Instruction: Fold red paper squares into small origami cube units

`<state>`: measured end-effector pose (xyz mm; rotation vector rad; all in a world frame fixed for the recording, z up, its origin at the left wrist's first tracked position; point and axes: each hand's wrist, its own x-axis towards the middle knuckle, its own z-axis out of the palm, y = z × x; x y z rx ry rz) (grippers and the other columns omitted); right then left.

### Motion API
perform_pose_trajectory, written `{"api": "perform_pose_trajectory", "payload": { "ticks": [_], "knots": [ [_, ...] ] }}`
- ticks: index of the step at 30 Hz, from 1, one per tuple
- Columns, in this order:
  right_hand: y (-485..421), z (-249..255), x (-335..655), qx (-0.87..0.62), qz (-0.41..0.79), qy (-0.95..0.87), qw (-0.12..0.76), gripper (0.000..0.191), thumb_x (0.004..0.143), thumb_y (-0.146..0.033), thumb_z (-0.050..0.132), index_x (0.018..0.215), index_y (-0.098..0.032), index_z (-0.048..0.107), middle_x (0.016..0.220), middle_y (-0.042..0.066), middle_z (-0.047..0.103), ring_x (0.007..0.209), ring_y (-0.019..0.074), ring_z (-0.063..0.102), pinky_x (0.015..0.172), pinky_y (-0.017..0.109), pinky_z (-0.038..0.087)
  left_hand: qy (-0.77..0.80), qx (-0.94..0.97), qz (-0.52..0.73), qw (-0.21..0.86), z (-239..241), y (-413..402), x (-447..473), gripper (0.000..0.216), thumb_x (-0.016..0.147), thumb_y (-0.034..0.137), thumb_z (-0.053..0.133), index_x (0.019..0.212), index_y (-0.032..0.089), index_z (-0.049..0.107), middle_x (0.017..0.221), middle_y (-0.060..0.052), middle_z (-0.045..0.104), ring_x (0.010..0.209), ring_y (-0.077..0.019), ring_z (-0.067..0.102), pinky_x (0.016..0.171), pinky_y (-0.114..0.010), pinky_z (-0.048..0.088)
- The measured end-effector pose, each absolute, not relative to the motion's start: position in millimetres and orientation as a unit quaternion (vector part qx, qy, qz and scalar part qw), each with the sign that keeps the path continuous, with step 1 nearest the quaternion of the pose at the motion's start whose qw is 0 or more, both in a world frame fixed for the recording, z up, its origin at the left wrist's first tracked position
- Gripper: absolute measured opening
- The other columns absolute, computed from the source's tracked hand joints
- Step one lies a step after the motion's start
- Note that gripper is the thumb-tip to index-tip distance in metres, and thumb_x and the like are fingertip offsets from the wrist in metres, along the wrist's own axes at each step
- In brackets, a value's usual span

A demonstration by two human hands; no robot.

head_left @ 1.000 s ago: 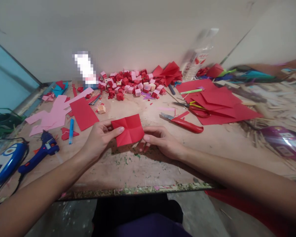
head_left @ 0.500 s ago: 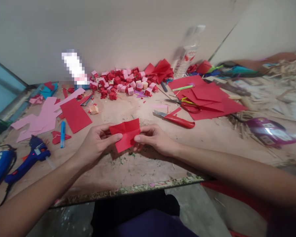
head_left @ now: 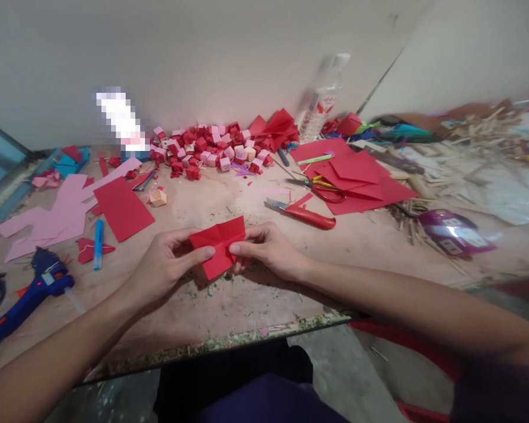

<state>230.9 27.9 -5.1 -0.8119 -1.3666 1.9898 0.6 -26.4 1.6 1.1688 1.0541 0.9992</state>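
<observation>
A small creased piece of red paper is held just above the table between my two hands. My left hand pinches its left side, thumb on top and fingers behind. On the right side, my right hand grips it the same way, with the thumb near the middle crease. Both sets of fingertips are partly hidden behind the paper. Beyond my hands lies a red-handled cutter knife, and past it a pair of scissors rests partly on red paper sheets.
Small red and pink folded paper pieces are heaped at the back. A plastic bottle stands by the wall. Leftward are pink paper, a blue marker and a blue glue gun. A purple device and thin wood sticks lie rightward.
The view has shifted slightly, so the things on the table appear further left. Both hands keep hold of the red paper, with the thumbs slightly nearer each other.
</observation>
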Motion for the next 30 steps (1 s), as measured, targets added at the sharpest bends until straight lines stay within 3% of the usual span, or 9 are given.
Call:
{"api": "perform_pose_trajectory", "payload": {
  "ticks": [9,17,21,27,30],
  "knots": [
    [27,-5,229,-0.352,0.71,-0.531,0.302,0.03,0.077,-0.039,0.093,0.073,-0.014,0.078,0.064,0.005,0.075,0.057,0.0127,0.067,0.06,0.024,0.052,0.481,0.496,0.418,0.59,10,-26,9,0.03,0.087,0.041,0.084,0.099,0.013,0.083,0.092,-0.01,0.081,0.081,-0.0219,0.073,0.069,-0.028,0.056],
    [24,-2,228,-0.388,0.685,-0.54,0.297,0.031,0.076,-0.038,0.093,0.065,-0.014,0.075,0.061,0.005,0.073,0.054,0.0113,0.064,0.056,0.023,0.05,0.49,0.507,0.398,0.587,10,-26,9,0.03,0.09,0.041,0.08,0.095,0.012,0.083,0.089,-0.011,0.082,0.079,-0.0221,0.074,0.069,-0.029,0.056],
    [23,0,228,-0.38,0.686,-0.543,0.301,0.028,0.075,-0.032,0.094,0.065,-0.014,0.075,0.06,0.004,0.073,0.053,0.0107,0.064,0.055,0.021,0.05,0.5,0.533,0.399,0.554,14,-26,10,0.028,0.089,0.039,0.079,0.086,0.012,0.082,0.084,-0.01,0.081,0.072,-0.0187,0.071,0.063,-0.026,0.054],
    [23,-3,228,-0.386,0.676,-0.553,0.298,0.03,0.074,-0.033,0.094,0.065,-0.014,0.074,0.06,0.004,0.073,0.053,0.0122,0.066,0.052,0.022,0.052,0.494,0.543,0.393,0.554,13,-26,11,0.025,0.09,0.037,0.078,0.091,0.012,0.081,0.087,-0.01,0.082,0.071,-0.0171,0.07,0.063,-0.024,0.054],
    [23,-5,229,-0.39,0.662,-0.572,0.288,0.03,0.074,-0.035,0.094,0.067,-0.014,0.075,0.061,0.005,0.074,0.052,0.0123,0.066,0.05,0.022,0.051,0.493,0.544,0.396,0.552,11,-25,12,0.024,0.088,0.036,0.078,0.085,0.012,0.08,0.079,-0.007,0.079,0.067,-0.0139,0.067,0.059,-0.021,0.05]
  ]
}}
